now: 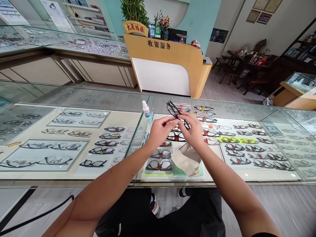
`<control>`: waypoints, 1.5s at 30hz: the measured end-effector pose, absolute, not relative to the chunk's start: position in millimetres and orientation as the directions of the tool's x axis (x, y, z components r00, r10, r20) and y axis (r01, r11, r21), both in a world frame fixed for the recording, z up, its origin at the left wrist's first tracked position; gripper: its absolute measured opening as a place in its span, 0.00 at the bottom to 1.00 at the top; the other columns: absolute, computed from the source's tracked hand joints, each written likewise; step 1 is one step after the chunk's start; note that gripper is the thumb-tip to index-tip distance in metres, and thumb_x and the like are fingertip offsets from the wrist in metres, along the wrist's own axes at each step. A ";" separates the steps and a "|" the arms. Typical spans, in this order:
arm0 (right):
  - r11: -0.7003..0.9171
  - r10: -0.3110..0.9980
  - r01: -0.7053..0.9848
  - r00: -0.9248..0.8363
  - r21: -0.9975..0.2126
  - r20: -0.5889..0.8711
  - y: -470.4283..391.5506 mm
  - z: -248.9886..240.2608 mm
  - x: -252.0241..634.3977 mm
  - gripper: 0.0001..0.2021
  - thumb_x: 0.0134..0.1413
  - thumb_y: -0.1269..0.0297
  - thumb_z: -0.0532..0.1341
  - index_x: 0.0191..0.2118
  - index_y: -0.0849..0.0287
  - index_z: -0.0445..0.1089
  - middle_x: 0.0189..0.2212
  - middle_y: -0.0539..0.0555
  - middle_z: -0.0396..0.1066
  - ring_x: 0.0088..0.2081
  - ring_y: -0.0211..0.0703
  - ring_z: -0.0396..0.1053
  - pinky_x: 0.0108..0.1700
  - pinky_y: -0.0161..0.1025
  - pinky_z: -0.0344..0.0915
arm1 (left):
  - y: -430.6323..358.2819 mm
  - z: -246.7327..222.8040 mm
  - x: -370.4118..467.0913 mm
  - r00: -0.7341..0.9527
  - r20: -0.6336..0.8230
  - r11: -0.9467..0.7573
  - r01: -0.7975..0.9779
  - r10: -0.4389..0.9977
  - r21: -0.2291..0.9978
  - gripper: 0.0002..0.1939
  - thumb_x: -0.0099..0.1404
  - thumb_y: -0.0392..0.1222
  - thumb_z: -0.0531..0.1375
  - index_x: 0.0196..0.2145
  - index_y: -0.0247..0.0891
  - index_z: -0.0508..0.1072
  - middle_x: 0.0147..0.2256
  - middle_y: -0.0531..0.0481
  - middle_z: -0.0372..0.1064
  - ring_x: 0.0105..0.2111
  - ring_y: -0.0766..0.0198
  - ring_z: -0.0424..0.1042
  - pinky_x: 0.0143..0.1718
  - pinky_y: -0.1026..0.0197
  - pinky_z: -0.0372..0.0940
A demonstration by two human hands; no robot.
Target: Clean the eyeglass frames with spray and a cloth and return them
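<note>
Bare forearms, black trousers, dark shoes.

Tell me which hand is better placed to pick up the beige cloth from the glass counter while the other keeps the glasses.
Probably the right hand. The beige cloth lies just below its wrist, on the glass counter. The left hand sits further left and also grips the black glasses, so it could keep them.

Black-framed glasses, tilted, above counter
</note>
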State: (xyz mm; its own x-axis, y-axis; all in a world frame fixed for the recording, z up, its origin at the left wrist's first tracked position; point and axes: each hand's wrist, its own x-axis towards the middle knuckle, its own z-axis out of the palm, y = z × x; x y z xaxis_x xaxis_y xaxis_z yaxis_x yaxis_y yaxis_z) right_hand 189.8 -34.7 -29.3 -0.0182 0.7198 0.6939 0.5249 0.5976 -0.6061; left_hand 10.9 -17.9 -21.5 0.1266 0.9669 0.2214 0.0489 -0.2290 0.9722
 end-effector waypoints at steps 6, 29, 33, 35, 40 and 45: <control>0.632 0.722 0.512 -0.116 -0.582 0.682 -41.3 -22.1 187.9 0.10 0.73 0.58 0.63 0.51 0.48 0.82 0.60 0.59 0.83 0.63 0.57 0.78 0.68 0.59 0.72 | -6.7 -18.5 6.4 0.060 0.169 -0.170 0.009 0.984 0.985 0.20 0.61 0.60 0.74 0.35 0.39 0.83 0.22 0.57 0.57 0.24 0.67 0.53 0.26 0.61 0.50; 0.406 0.771 0.116 0.489 -0.907 0.408 39.6 -39.6 335.1 0.13 0.51 0.58 0.68 0.40 0.52 0.67 0.32 0.45 0.72 0.34 0.41 0.76 0.45 0.44 0.73 | 58.6 3.7 3.9 0.386 0.280 -0.474 0.771 0.879 0.425 0.17 0.73 0.53 0.62 0.47 0.44 0.88 0.26 0.50 0.71 0.29 0.57 0.66 0.33 0.55 0.50; 0.413 0.781 0.148 0.450 -0.898 0.433 41.9 -43.8 332.6 0.13 0.51 0.57 0.68 0.40 0.53 0.68 0.33 0.47 0.73 0.35 0.43 0.77 0.47 0.46 0.73 | 88.5 12.9 25.8 0.480 0.185 -0.512 0.830 0.858 0.223 0.13 0.72 0.49 0.65 0.47 0.48 0.90 0.33 0.46 0.82 0.36 0.52 0.75 0.36 0.56 0.55; 0.398 0.781 0.169 0.453 -0.902 0.429 43.5 -46.5 334.5 0.11 0.53 0.59 0.67 0.40 0.53 0.68 0.33 0.48 0.73 0.36 0.44 0.77 0.46 0.46 0.72 | 97.9 13.4 35.5 0.509 0.129 -0.525 0.836 0.851 0.161 0.12 0.71 0.49 0.67 0.46 0.48 0.90 0.37 0.46 0.85 0.38 0.51 0.78 0.38 0.57 0.58; 0.358 0.802 0.272 0.400 -0.893 0.444 46.1 -51.7 340.1 0.06 0.59 0.64 0.64 0.41 0.53 0.67 0.37 0.50 0.73 0.38 0.44 0.73 0.48 0.45 0.70 | 108.8 6.2 49.2 0.538 0.020 -0.538 0.841 0.843 0.054 0.15 0.74 0.50 0.64 0.51 0.49 0.89 0.43 0.45 0.87 0.44 0.50 0.82 0.42 0.58 0.64; 0.369 0.803 0.339 0.353 -0.865 0.480 45.0 -50.5 334.5 0.07 0.60 0.72 0.59 0.40 0.52 0.63 0.35 0.50 0.70 0.35 0.42 0.68 0.44 0.43 0.66 | 115.7 -3.9 52.8 0.545 -0.021 -0.544 0.838 0.838 0.042 0.15 0.74 0.51 0.64 0.51 0.50 0.89 0.45 0.45 0.88 0.48 0.47 0.83 0.45 0.57 0.67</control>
